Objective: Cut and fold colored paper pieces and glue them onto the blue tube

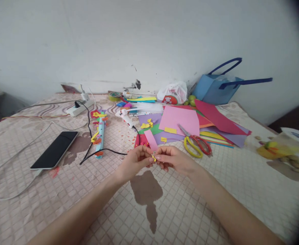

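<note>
My left hand (139, 158) and my right hand (170, 158) meet over the middle of the table, fingertips pinched on a small yellow paper piece (154, 158). Most of that piece is hidden by my fingers. Just beyond them lie a pink paper strip (151, 140) and red paper (142, 139). To the right of these rest scissors (194, 144) with yellow and red handles, blades pointing away. Several yellow paper cutouts (147, 124) sit on purple and green sheets. A white glue gun (125, 117) lies behind my left hand, its black cord running left.
At left are a phone (54, 149) on a charging cable, a power strip (80, 108) and a light-blue strip decorated with coloured pieces (100, 137). Coloured sheets (181, 119), a white plastic bag (172, 93), green fruit and a blue bag (215, 90) stand along the back. A clear bag (277, 146) is at right.
</note>
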Motion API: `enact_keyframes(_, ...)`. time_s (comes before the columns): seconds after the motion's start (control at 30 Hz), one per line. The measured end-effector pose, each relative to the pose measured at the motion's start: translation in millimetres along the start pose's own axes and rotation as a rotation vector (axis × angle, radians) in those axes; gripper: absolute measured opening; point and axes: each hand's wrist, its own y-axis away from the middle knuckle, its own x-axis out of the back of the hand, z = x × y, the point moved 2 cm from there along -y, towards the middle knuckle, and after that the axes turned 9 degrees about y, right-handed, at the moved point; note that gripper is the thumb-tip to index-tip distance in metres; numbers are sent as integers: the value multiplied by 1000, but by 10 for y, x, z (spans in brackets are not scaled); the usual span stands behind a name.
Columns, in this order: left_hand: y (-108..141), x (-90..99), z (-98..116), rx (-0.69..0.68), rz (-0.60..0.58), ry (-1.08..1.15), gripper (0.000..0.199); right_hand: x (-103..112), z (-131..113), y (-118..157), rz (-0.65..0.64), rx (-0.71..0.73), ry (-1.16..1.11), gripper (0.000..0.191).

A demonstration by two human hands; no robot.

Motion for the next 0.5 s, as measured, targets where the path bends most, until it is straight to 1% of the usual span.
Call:
enact_keyframes(0.33,4,37,-14,14,-85,-46,26,-2,20,22,-34,-24,-5,16)
enact_keyframes(0.5,20,14,19,26,-104,-32,28,-26,11,37,-54,-44,-23,17)
